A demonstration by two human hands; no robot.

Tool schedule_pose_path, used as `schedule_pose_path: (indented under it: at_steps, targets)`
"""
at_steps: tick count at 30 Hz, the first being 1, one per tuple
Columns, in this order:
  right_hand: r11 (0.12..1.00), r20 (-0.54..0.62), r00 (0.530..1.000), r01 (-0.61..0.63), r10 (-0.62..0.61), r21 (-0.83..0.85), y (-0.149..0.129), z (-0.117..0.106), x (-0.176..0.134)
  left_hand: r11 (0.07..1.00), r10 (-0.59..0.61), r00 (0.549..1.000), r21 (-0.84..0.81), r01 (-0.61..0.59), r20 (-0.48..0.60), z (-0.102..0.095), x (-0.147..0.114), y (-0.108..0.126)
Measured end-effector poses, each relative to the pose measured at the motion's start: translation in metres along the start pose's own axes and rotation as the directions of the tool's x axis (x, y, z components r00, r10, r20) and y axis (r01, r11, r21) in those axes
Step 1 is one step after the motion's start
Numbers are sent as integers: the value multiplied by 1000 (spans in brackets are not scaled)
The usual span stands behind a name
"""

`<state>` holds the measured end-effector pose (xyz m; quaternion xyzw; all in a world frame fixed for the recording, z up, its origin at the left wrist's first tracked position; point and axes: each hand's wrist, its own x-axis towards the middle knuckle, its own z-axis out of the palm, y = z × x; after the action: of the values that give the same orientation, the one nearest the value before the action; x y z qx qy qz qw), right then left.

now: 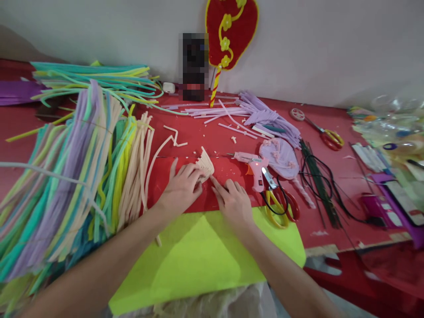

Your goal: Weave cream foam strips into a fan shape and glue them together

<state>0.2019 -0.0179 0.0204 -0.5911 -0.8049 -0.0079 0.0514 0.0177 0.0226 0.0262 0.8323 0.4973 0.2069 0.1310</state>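
A cream pipe cleaner bent into a stepped, fan-like piece [206, 162] lies over the red work surface. My left hand [185, 182] is closed on its left and lower side, the fingers covering part of it. From the right, my right hand [234, 198] meets the lower corner of the piece with forefinger and thumb close together; the other fingers are curled. Left of my hands are a loose cream pipe cleaner [153, 161] and a cream bundle [136, 163]. A pink glue gun [254, 165] and yellow-and-red-handled scissors [278, 207] lie to the right.
Multicoloured pipe-cleaner bundles [73, 176] fill the left side. Purple pipe cleaners [268, 115], a lilac fan-shaped piece [280, 159], dark green stems [319, 190] and a black cable [334, 190] lie right. A red decorated fan [232, 31] leans on the wall. Lime-green sheet [205, 256] covers the front edge.
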Motion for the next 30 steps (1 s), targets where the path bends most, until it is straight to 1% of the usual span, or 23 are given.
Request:
schedule_pose_path:
  at_steps: [7,13,16,20,25,30]
  targets:
    - [1000,-10,1000,14,-14,-7,0,-1,-1,1000,3,1000,-2,-3,-7,1,0,0]
    - [999,-79,996,42,-43,-12,0,2,0,1000,2,1000,8,-2,-22,4,0,-1]
    - [999,-94,994,50,-51,-12,0,3,0,1000,7,1000,6,-7,-30,3,-1,0]
    - [999,-84,995,51,-52,-10,1,4,0,1000,-1,999,-13,0,-40,2,-1,1]
    - [999,-61,997,44,-45,-29,-1,4,1,998,-48,995,-49,44,-83,6,0,1]
    - [998,-76,996,50,-52,-26,-3,4,2,998,-51,996,-46,48,-72,6,0,1]
